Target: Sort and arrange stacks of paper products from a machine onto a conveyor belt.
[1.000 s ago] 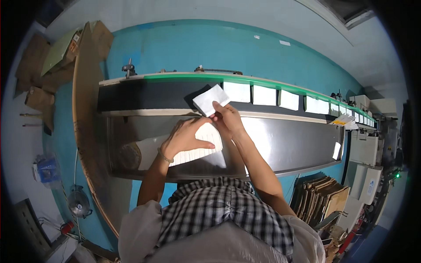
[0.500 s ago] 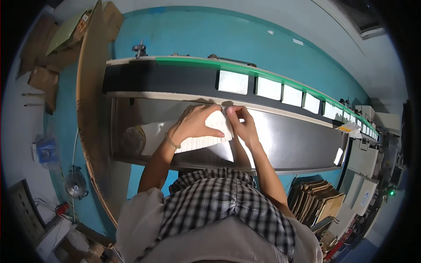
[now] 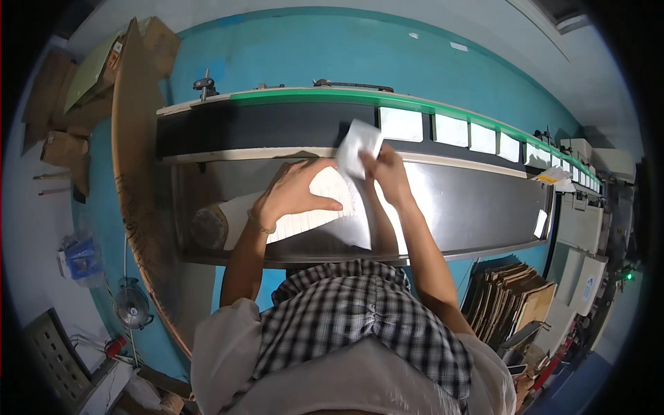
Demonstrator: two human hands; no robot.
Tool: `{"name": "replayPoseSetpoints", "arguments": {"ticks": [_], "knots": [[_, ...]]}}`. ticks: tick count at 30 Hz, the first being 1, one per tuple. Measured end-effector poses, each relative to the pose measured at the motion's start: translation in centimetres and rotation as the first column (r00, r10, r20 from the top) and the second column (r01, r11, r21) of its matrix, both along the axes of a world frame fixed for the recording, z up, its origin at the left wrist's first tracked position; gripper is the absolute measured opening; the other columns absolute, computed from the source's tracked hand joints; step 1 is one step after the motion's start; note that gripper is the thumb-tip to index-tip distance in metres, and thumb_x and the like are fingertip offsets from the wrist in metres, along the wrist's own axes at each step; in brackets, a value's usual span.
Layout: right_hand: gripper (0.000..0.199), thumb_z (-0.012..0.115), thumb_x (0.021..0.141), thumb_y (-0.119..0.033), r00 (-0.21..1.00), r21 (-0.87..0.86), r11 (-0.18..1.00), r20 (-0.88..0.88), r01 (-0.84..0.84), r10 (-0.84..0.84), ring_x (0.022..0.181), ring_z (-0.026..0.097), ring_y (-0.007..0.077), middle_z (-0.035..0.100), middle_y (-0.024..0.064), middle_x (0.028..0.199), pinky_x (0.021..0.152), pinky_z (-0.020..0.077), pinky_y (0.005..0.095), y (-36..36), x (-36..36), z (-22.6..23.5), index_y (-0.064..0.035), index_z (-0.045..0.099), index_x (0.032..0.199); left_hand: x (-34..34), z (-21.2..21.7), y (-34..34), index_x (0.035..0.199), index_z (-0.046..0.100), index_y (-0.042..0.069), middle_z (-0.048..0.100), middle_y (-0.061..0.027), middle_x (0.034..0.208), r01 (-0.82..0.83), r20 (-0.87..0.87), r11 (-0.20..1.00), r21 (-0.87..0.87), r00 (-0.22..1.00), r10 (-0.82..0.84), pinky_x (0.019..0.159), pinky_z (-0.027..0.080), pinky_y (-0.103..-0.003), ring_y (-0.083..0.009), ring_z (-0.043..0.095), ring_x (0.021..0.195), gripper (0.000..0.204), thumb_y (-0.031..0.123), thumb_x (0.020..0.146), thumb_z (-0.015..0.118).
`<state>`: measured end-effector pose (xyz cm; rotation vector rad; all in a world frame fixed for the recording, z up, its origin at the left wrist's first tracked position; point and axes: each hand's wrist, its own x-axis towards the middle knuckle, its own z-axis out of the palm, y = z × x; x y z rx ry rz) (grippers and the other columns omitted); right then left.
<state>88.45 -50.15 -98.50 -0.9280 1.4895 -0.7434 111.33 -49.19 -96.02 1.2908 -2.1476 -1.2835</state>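
Note:
In my right hand is a flat white square packet, pinched between thumb and fingers. It is tilted over the near edge of the dark conveyor belt. My left hand spans the right end of a row of white packets, thumb on the near side and fingers on the far side. The row stands on edge in a shiny metal tray. A rounded, brownish block sits at the row's left end. Part of the row is hidden by my left hand and forearm.
Several white packets lie spaced along the belt, below a green strip. A tall cardboard sheet stands at the left. Flattened cardboard is stacked at lower right. A fan is at lower left.
My right hand has lifted a packet from the right end of the row and moved it up toward the belt. Packets on the belt appear farther right. My left hand stays on the row.

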Motion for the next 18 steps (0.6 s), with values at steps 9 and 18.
{"name": "replayPoseSetpoints", "arguments": {"ticks": [9,18], "knots": [[0.047,0.067,0.096,-0.041,0.957,-0.092,0.956,-0.109,-0.278,0.268,0.073,0.058,0.0123,0.067,0.0065,0.086,0.067,0.0482,0.026,4.1,3.1,-0.6,0.0029,0.063,0.113,1.2,0.1,-0.6,0.126,0.057,0.007,0.066,-0.0217,0.116,0.005,-0.017,0.997,0.071,1.0,-0.003,0.091,0.051,-0.043,-0.0408,0.063,0.11,0.076,0.041,0.066,0.088],[0.036,0.068,0.095,-0.027,0.965,0.02,0.968,-0.065,-0.252,0.253,0.078,0.058,0.0107,0.068,0.0071,0.095,0.069,0.0477,0.0272,3.0,3.2,-3.2,0.0034,0.064,0.115,3.9,-1.5,-0.9,0.128,0.058,0.007,0.065,-0.0177,0.124,-0.035,0.005,0.996,0.079,0.999,0.035,0.098,0.049,-0.041,-0.0358,0.062,0.118,0.076,0.035,0.065,0.089]]}}
